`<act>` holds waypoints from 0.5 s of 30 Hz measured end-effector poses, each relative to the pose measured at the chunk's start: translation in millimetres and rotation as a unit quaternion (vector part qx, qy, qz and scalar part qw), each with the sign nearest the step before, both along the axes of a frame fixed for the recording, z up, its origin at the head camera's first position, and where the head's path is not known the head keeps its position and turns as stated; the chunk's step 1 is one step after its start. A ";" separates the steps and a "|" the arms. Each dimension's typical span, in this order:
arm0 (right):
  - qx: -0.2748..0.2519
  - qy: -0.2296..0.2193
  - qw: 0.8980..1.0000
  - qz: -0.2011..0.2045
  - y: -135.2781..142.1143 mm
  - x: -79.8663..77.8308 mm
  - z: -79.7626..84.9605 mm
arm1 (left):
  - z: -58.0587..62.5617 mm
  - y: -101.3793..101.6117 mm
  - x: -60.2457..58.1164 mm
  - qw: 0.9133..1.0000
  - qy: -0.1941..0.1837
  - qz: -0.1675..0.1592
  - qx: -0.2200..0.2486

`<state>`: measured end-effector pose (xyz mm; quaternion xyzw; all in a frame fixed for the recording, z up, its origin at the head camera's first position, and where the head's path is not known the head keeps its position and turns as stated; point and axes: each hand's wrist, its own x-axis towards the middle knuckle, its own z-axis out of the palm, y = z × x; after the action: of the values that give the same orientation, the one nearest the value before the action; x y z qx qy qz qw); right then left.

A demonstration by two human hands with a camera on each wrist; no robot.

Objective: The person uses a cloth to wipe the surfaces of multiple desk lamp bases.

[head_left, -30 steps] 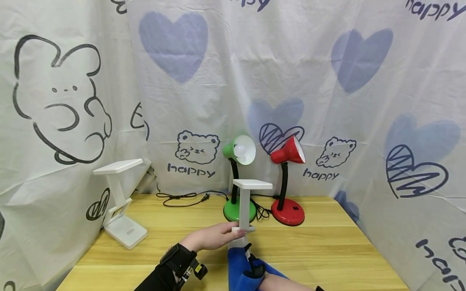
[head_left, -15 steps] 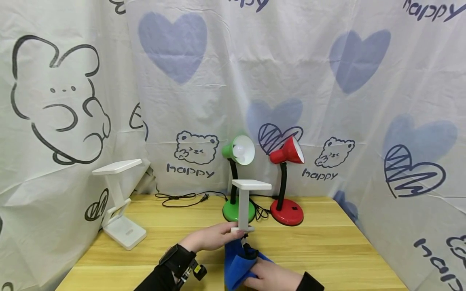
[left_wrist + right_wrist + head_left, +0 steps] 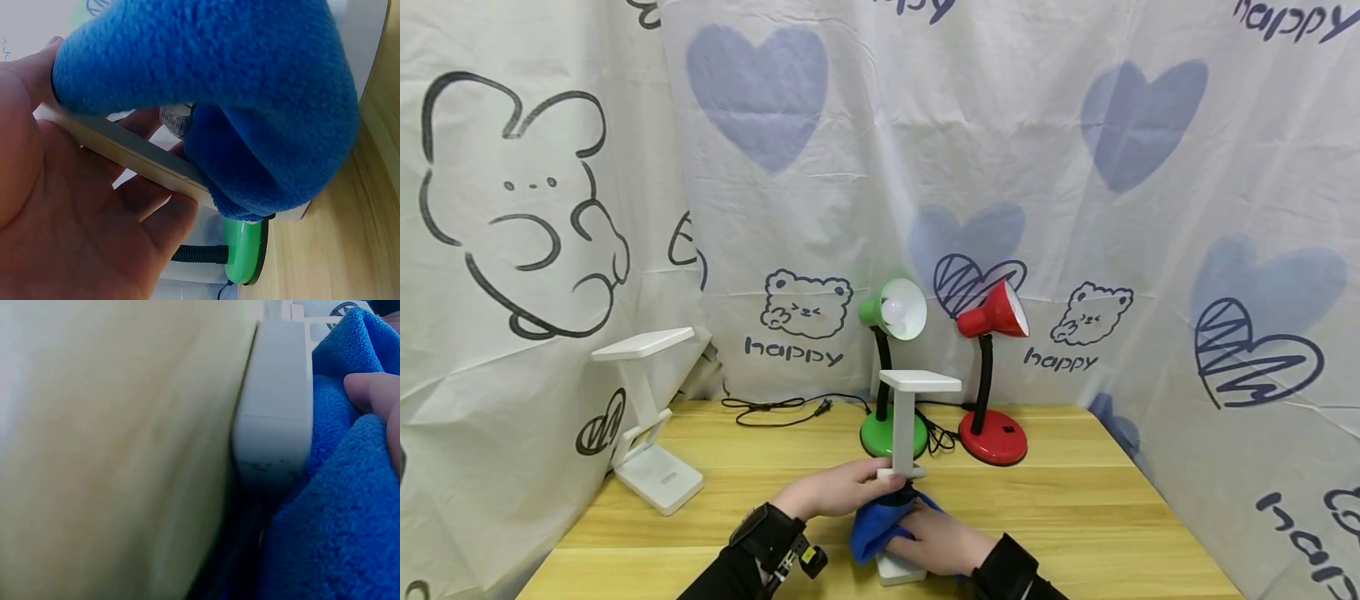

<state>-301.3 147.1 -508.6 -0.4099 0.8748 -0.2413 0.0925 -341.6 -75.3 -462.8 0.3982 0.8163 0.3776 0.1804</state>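
Shifted upward in the frame since half a second ago, right hand (image 3: 943, 537) together with blue cloth (image 3: 876, 531), now bunched around lower part of white lamp (image 3: 903, 433), with lamp base (image 3: 901, 572) newly visible beneath. Unmoved at lower centre, left hand (image 3: 831, 492), thumb and fingers closed on the lamp's joint just above the cloth. Gripped in right hand, a fold of that same cloth. Draped in left wrist view over the lamp's arm, near the left palm, with fingers curled behind the arm. Seen in right wrist view just beside the pale base, again cloth, with a fingertip on it and dark marks on the base's rounded end.

Standing upright at lower centre of the frame on wooden worktop (image 3: 1075, 500), white lamp, head level. Placed farther back, green lamp (image 3: 876, 437), partly behind white lamp, and, right of centre, red lamp (image 3: 1000, 442). Set at lower left, second white lamp (image 3: 658, 477). Lying left of green lamp, black plug (image 3: 825, 406) on its cord. Hung behind, printed curtain (image 3: 880, 192).
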 end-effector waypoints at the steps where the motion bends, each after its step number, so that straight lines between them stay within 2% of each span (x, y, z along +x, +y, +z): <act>1: 0.004 0.002 1.000 -0.004 0.2 1.0 -0.2 | -0.1 -0.1 -0.2 1.000 0.000 0.000 0.001; 5: 0.022 0.008 1.000 -0.007 3.3 6.6 -4.4 | -1.2 -0.1 -0.7 1.000 -0.002 -0.005 0.007; 8: 0.022 -0.009 1.000 0.000 8.3 15.8 -7.0 | -1.7 0.7 -1.0 1.000 -0.008 -0.009 0.011; 10: 0.015 -0.033 0.999 0.003 12.0 24.0 -7.2 | -1.7 1.2 -1.5 1.000 -0.008 -0.006 0.010; 13: -0.004 -0.102 0.995 0.012 19.0 32.0 -13.1 | -0.8 1.3 -1.7 1.000 -0.003 0.004 0.003; 15: -0.020 -0.136 0.990 0.037 26.0 28.4 -31.4 | -0.1 1.1 -1.6 1.000 0.001 0.012 -0.005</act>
<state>-272.9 173.1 -540.1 -0.4073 0.8331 -0.3089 0.2114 -343.2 -74.1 -462.9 0.3880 0.8230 0.3754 0.1765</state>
